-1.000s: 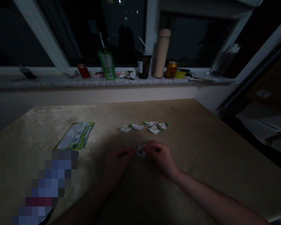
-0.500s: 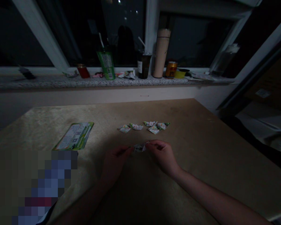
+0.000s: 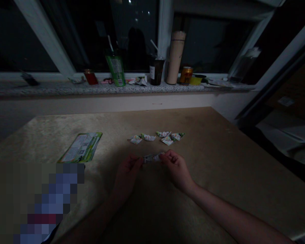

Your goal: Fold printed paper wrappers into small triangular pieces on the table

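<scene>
Between my two hands is a small piece of folded printed paper [image 3: 151,158], stretched sideways just above the table. My left hand [image 3: 128,171] pinches its left end, and my right hand [image 3: 177,166] grips the right end between thumb and fingers. Dim light hides the exact shape of the folds. Just beyond my hands lie several small folded paper boats in white and green, among them a left one [image 3: 135,139], one beside it [image 3: 148,137] and a right-hand one [image 3: 177,136].
A stack of green-and-white printed leaflets [image 3: 80,147] lies on the table [image 3: 218,152] at left, above a blurred-out patch. On the sill [image 3: 139,89] stand a green pouch with a straw [image 3: 116,70], a dark cup [image 3: 156,71], a tall flask [image 3: 176,57] and an orange can [image 3: 186,75].
The paper has turned and lengthened slightly between my fingers, showing more of its printed side. Both hands have shifted only a little, the left turning its thumb more upward.
</scene>
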The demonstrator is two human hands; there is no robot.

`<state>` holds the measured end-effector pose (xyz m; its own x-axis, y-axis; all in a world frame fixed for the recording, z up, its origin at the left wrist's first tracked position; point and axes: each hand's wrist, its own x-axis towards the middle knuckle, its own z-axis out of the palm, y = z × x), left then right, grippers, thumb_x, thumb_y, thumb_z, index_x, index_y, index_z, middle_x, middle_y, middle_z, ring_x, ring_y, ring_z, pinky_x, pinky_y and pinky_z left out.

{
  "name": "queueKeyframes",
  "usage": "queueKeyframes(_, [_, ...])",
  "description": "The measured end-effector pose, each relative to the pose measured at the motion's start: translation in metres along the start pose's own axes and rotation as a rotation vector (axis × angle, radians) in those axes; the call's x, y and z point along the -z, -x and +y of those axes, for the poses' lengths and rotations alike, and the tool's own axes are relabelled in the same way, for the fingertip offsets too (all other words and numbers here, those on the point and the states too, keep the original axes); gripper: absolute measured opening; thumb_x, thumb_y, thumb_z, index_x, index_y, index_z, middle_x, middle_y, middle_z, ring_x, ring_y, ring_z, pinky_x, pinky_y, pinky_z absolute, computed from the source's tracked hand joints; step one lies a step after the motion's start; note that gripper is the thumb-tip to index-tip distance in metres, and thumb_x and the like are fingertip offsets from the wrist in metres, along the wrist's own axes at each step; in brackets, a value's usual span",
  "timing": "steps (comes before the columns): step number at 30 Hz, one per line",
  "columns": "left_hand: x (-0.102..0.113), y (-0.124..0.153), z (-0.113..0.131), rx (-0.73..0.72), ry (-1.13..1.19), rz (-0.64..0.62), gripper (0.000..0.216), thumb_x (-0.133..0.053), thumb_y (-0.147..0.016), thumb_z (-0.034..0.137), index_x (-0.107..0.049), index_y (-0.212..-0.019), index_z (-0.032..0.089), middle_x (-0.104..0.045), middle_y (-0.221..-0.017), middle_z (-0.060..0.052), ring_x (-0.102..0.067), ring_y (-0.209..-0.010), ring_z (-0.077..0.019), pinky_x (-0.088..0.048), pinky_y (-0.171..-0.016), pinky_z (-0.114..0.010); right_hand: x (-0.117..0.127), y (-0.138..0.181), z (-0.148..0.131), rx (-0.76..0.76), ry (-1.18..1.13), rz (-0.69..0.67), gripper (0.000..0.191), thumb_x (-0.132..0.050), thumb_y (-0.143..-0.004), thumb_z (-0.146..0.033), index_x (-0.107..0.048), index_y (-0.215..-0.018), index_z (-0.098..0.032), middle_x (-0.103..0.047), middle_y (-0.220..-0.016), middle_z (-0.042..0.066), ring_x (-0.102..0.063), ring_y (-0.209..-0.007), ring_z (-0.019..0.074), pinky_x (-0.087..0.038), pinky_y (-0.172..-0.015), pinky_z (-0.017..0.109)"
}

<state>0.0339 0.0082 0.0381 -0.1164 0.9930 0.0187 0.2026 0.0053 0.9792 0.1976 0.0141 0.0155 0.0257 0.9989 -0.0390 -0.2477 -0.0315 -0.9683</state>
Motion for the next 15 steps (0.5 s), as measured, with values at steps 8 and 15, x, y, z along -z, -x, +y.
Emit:
queueKeyframes(8, [-0.003,-0.003,-0.011,0.051,0.170,-0.018,0.028,-0.063,-0.073,0.045,-0.058,-0.070,0.018,-0.058,-0.062,0.003,-0.055,-0.059,-0.0135,-0.043,-0.058,-0.022,-0.004,0.003,-0.002,-0.021,-0.143,-0.027,0.034,-0.067,-0.072,-0.045,-0.050,-0.064,-0.017,-0.047,-0.058,-0.005,-0.040,-0.054,0.0082,-0.030,-0.051,0.020])
queueKeyframes(15, [-0.011,-0.004,-0.018,0.100,0.289,-0.021,0.032,-0.066,-0.071,0.047,-0.058,-0.075,0.016,-0.059,-0.064,0.003,-0.056,-0.059,-0.0121,-0.044,-0.058,-0.021,-0.004,0.000,0.000,-0.107,-0.265,-0.046,0.032,-0.069,-0.070,-0.043,-0.051,-0.066,-0.016,-0.051,-0.060,-0.003,-0.043,-0.053,0.0084,-0.033,-0.052,0.021])
